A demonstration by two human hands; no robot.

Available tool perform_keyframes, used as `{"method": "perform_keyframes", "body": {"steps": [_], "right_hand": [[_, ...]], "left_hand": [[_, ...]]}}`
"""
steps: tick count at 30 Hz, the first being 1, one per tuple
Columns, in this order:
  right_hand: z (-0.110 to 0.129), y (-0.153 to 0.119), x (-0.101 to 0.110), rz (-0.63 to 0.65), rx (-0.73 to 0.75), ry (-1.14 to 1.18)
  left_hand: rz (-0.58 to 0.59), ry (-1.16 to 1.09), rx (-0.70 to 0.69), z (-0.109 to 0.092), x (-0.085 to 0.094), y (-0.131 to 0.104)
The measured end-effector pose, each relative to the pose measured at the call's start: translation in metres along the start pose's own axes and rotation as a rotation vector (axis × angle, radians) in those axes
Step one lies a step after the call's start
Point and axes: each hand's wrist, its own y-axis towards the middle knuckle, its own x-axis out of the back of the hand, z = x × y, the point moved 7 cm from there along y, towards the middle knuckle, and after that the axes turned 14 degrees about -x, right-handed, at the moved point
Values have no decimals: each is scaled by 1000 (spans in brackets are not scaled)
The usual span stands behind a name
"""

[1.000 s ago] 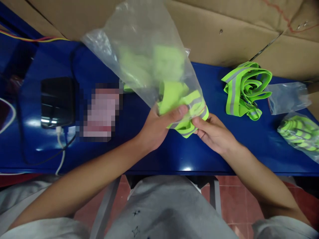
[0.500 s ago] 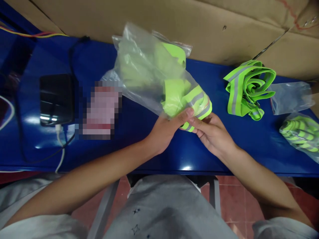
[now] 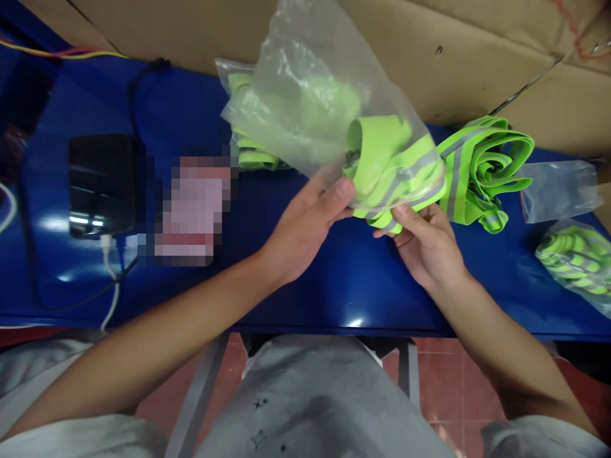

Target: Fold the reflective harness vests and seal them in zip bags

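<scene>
A clear plastic bag [image 3: 305,57] with a folded neon-green reflective strap [image 3: 382,152] inside is held above the blue table. My left hand [image 3: 310,219] pinches the bag at its lower left side. On the lower right, my right hand [image 3: 427,238] grips the bagged strap between thumb and fingers. Grey stripes run along the green webbing. Behind the held bag lie other bagged green straps [image 3: 258,156], partly hidden by it. A loose, coiled green strap [image 3: 496,152] rests on the table just beyond my right hand.
An empty clear bag [image 3: 563,187] and a bagged green strap [image 3: 575,254] lie at the right. A black box [image 3: 102,184] with plugged-in cables and a blurred-out rectangular object [image 3: 193,210] are on the left. Cardboard [image 3: 382,57] stands along the back of the blue table [image 3: 267,286].
Both hands have shifted right with the bag and strap, and the hands are farther apart. The bag's upper end has risen, showing more of the bagged straps behind it.
</scene>
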Motion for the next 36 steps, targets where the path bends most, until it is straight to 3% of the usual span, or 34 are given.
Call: {"method": "perform_keyframes", "body": {"steps": [6, 12, 15, 22, 30, 36], "right_hand": [[5, -2, 6, -60, 6, -58], [5, 0, 7, -63, 32, -73], [2, 1, 4, -59, 10, -88], [0, 3, 2, -63, -2, -74], [-1, 2, 0, -35, -20, -25], [-4, 2, 1, -27, -62, 25]], "left_hand": [[-202, 324, -191, -26, 12, -3], [-135, 591, -122, -25, 10, -7], [-148, 563, -97, -19, 15, -6], [-228, 270, 134, 2, 22, -6], [-194, 411, 59, -3, 27, -2], [-185, 396, 64, -3, 29, 0]]}}
